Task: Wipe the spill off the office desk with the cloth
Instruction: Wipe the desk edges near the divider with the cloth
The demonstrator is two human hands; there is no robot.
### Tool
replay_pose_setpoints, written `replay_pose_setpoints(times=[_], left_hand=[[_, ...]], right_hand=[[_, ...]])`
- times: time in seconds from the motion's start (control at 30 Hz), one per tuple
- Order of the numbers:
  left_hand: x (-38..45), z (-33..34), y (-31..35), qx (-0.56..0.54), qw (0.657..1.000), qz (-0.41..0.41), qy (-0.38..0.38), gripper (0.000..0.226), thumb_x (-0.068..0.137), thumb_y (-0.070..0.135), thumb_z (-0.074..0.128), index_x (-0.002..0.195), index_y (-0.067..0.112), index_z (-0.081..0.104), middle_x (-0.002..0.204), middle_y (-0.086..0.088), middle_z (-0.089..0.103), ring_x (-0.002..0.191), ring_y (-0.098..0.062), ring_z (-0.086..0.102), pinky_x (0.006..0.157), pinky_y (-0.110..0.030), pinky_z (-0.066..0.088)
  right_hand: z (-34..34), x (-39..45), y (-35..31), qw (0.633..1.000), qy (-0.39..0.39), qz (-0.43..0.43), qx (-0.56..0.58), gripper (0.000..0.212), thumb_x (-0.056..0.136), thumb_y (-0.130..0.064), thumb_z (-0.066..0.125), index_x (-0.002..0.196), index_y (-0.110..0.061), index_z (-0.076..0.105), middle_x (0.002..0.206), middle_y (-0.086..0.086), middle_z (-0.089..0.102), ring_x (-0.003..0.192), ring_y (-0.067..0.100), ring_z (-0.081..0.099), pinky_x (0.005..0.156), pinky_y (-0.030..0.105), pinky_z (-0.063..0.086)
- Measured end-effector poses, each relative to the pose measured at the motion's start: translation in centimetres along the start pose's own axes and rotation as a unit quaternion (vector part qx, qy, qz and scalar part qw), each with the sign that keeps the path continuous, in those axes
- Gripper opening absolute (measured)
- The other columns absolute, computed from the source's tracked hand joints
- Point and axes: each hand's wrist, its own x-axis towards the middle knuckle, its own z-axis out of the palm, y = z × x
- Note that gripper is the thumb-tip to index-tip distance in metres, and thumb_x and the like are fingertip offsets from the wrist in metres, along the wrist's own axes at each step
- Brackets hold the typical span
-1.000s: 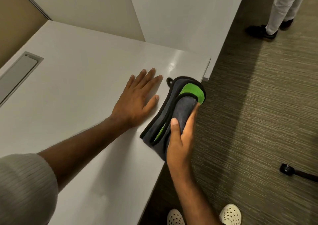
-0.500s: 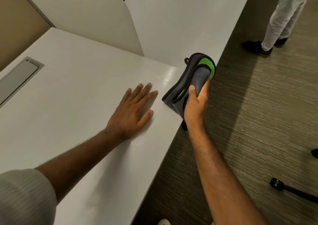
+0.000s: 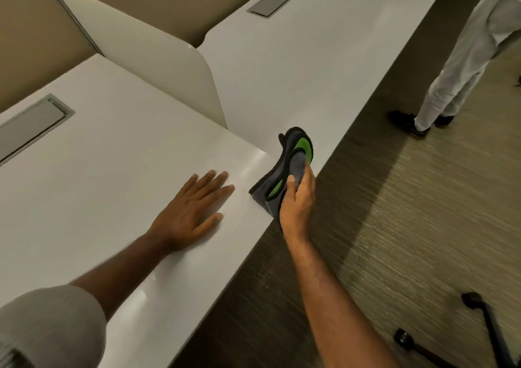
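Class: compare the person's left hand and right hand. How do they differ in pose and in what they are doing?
The left hand lies flat, fingers spread, on the desk; the right hand is curled around the cloth. The left is empty and sits further in; the right is at the desk's edge. Both are bare.

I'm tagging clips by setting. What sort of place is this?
Most likely an open-plan office: a row of white desks split by a low divider, each with a grey cable hatch, on carpet. The right hand holds a cloth at the desk edge.
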Motion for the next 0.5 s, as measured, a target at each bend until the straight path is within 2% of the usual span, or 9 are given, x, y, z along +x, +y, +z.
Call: replay_pose_setpoints(times=[0.1,0.2,0.3,0.4,0.5], left_hand=[[-0.1,-0.2,0.1,0.007,1.000,0.001,-0.004,0.063,0.103,0.039,0.038,0.161,0.028,0.016,0.171,0.007,0.003,0.158,-0.017,0.000,0.126,-0.051,0.010],[-0.1,-0.5,0.2,0.003,1.000,-0.003,-0.001,0.063,0.103,0.039,0.039,0.161,0.029,0.017,0.171,0.007,0.003,0.158,-0.016,0.001,0.127,-0.050,0.010],[0.1,-0.7,0.2,0.007,1.000,-0.002,-0.003,0.063,0.104,0.040,0.039,0.161,0.029,0.015,0.171,0.006,0.003,0.158,-0.017,0.001,0.126,-0.051,0.011],[0.0,-0.9,0.2,0.004,1.000,0.000,-0.005,0.063,0.104,0.040,0.039,0.161,0.030,0.015,0.171,0.006,0.003,0.158,-0.017,0.001,0.125,-0.053,0.015],[0.0,-0.9,0.1,-0.001,1.000,-0.003,-0.005,0.064,0.105,0.040,0.042,0.161,0.031,0.014,0.171,0.006,0.003,0.158,-0.017,0.001,0.125,-0.054,0.016]], right_hand=[[-1.2,0.6,0.0,0.998,-0.046,-0.034,-0.038,0.048,0.107,-0.023,0.043,0.153,-0.011,0.038,0.155,0.010,0.044,0.142,0.025,0.045,0.109,0.047,0.048],[-2.2,1.2,-0.8,0.994,-0.082,-0.029,-0.069,0.043,0.107,-0.019,0.044,0.149,-0.011,0.043,0.147,0.008,0.051,0.134,0.021,0.052,0.105,0.042,0.052],[-3.3,1.9,-1.4,0.988,-0.128,-0.003,-0.088,0.039,0.107,-0.021,0.045,0.145,-0.014,0.048,0.139,0.005,0.057,0.126,0.017,0.057,0.103,0.039,0.054],[-4.7,3.5,-1.8,0.977,-0.191,0.055,-0.078,0.033,0.106,-0.024,0.046,0.137,-0.018,0.056,0.127,0.001,0.065,0.118,0.015,0.062,0.102,0.046,0.053],[-5.8,5.8,-2.7,0.957,-0.265,0.073,-0.092,0.032,0.106,-0.028,0.046,0.135,-0.023,0.059,0.123,-0.003,0.069,0.116,0.013,0.064,0.104,0.046,0.052]])
